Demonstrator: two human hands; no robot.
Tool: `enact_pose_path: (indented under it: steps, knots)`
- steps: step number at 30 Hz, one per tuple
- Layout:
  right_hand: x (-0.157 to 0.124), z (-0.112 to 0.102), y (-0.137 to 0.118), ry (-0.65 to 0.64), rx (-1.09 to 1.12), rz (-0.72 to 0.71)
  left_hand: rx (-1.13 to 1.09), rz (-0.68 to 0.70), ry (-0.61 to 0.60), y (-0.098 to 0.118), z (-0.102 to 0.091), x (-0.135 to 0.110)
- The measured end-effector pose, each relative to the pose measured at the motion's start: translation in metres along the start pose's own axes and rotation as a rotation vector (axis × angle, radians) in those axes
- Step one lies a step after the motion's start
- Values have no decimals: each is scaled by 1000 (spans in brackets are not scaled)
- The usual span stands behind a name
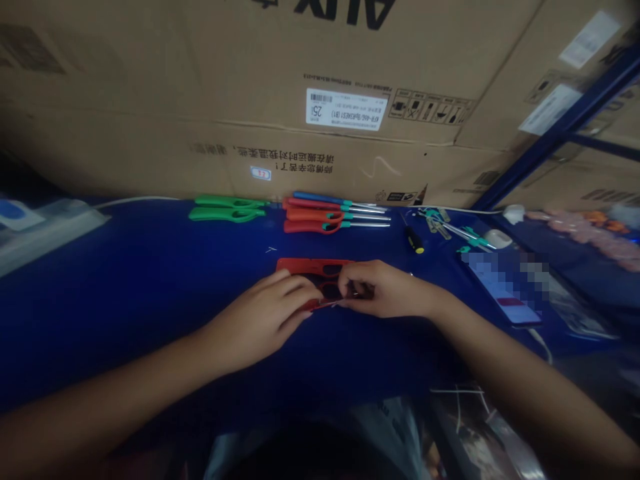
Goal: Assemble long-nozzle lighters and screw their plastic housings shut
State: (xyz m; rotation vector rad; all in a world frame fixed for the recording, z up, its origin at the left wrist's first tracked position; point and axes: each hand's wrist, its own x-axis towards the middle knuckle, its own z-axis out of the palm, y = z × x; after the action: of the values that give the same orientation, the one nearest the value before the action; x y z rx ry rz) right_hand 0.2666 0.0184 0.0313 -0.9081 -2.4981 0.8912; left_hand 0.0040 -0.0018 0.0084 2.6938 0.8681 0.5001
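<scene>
A red lighter body lies on the blue table in front of me. My left hand rests on its near side with fingers curled over it, pressing it down. My right hand pinches at the right end of the same red piece, fingers closed; what is between the fingertips is too small to make out. Past the hands lie two green long-nosed lighters and several red and blue ones side by side.
A big cardboard box walls off the back of the table. A small black screwdriver, teal parts, a phone and a white object lie at right. A plastic tray sits at left.
</scene>
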Motion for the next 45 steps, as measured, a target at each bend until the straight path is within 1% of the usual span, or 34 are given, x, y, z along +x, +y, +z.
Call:
enact_pose_path:
  steps: [10,17,25,30,36,39,45]
  knots:
    - [1,-1,2,-27,-25,1,58,17,-3,0,-1,-1]
    - [1,0,3,-9,-60,-15,81,20,-25,-2,-2,0]
    - [0,2,2,-27,-110,-72,87,19,-31,-1,-2,0]
    - [1,4,1,-12,-159,-74,79,17,-37,-1,-2,0]
    - [1,5,0,13,-140,-67,80,23,-44,-2,-2,-1]
    - [3,5,0,29,-98,-47,86,30,-35,-3,-1,-1]
    - [5,6,2,31,-19,76,78,20,-44,-4,-1,-1]
